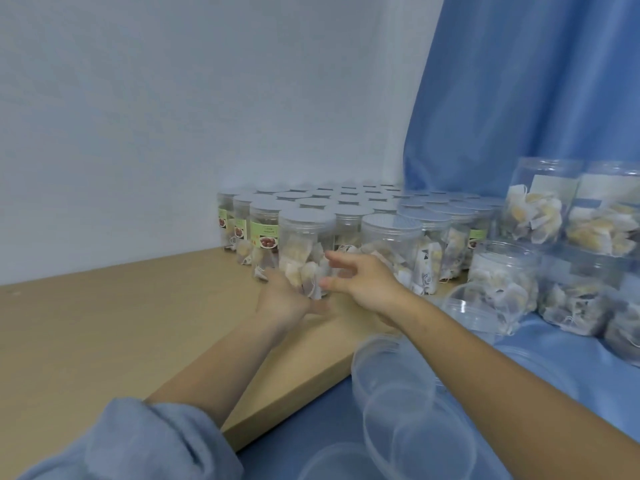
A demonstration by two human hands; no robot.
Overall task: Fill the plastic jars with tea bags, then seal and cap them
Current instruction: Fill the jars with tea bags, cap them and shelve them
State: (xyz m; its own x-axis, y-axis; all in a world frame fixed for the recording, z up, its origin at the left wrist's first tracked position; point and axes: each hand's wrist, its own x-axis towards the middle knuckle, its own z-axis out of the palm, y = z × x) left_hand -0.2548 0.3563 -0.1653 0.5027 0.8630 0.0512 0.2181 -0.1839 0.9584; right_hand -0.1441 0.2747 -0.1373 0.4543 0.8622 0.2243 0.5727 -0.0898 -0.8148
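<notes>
Hands reach forward together over a wooden desk [104, 317] toward a clear plastic jar [306, 251] standing at the front of a block of capped jars. The left hand [284, 299] is at the jar's lower left, palm turned up and fingers spread loosely, touching the jar's base and the tea bags [304, 275] seen through its wall. The right hand [360, 282] sits just to the jar's right, its grip wide: thumb and fingers straight and fanned apart, fingertips near the jar's side, with contact hard to confirm because of motion blur. Neither hand closes round anything.

The jar in front carries a pale screw cap and is packed with pale tea bags, their strings showing. Behind and beside it, rows of capped jars [346, 206] fill the corner against a white wall [173, 98]; several on the left bear green labels with a red picture. To the right, on blue cloth [571, 358], larger jars [533, 209] filled with tea bags are stacked in two tiers before a blue curtain [519, 81]. Empty clear jars [398, 386] lie near the bottom right, beneath the right forearm. A rolled light-blue sleeve [138, 441] covers the left arm.
</notes>
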